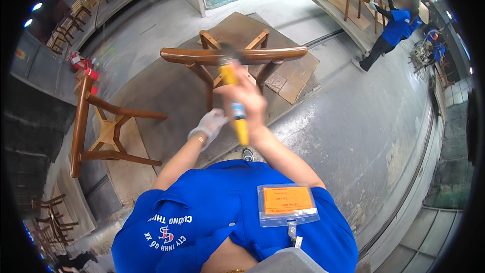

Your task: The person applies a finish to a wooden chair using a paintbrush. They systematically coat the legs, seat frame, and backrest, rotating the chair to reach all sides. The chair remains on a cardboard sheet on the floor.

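Note:
In front of me stands a brown wooden chair frame [265,54] with a curved top rail, legs and crossed pale braces. My right hand [245,98] is bare and wrapped round a tool with a yellow handle [240,127], a blue label and a dark head. Motion blurs the tool, so its exact kind is unclear. Its head overlaps the top rail; whether they touch I cannot tell. My left hand [209,126], in a thin whitish glove, is by the low end of the near left chair leg. Its fingers are curled, and what they hold, if anything, is hidden.
A second chair frame [78,121] lies tilted at my left, near cardboard [134,144]. Red fire extinguishers [83,63] stand beyond it. At the far right, a co-worker [396,28] handles a chair beside a platform [331,12]. More chairs [65,28] line the far left.

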### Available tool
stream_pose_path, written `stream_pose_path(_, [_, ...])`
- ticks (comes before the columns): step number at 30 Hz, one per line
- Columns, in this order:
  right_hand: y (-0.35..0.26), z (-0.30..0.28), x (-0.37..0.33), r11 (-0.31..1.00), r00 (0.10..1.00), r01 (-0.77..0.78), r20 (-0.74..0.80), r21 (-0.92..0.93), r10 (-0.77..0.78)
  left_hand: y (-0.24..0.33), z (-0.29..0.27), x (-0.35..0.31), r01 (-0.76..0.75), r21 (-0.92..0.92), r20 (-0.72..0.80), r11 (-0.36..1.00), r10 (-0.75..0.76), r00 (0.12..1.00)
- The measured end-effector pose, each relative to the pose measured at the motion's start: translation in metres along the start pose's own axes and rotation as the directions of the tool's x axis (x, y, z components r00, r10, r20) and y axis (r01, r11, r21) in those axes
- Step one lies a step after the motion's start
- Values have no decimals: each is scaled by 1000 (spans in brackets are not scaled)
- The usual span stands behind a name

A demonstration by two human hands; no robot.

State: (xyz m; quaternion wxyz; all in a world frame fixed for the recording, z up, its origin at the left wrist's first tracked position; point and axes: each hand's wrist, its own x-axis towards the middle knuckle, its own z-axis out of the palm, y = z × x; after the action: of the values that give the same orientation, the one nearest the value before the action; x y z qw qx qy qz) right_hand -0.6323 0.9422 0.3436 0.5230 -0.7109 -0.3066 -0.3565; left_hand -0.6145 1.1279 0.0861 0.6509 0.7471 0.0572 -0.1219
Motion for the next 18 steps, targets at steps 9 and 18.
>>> stream_pose_path(9, [29,-63,4,919,761,-247,-649,-308,-13,-204,-191,-241,479,823,-140,305,-708,692])
stream_pose_path(18, [-7,116,-20,993,980,101,164,59,-109,-223,-216,-288,543,695,-160,471,-635,756])
